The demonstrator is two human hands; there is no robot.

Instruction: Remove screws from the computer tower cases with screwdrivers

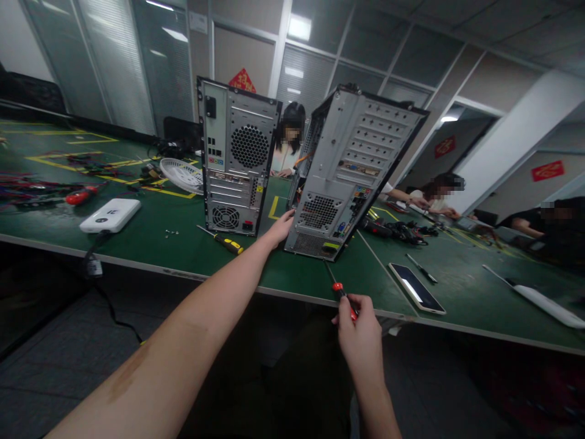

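A grey computer case (345, 183) stands on the green table with its back panel, vents and ports toward me. My left hand (282, 227) is at its lower left edge, with the fingers partly hidden along the side. In front of the case, my right hand (359, 323) is closed around the handle of a red and black screwdriver (337, 286). Its shaft points up toward the bottom of the case; I cannot tell whether the tip touches. Left of my left hand stands a second computer case (237, 164), with a yellow and black screwdriver (231, 244) lying before it.
A white power bank (111, 216) with a cable, small screws (172, 232), a white basket (181, 174) and loose wires (31, 189) lie left. On the right are a phone (417, 288), a pen-like tool (421, 268) and black cables (406, 233). Several people sit across the table.
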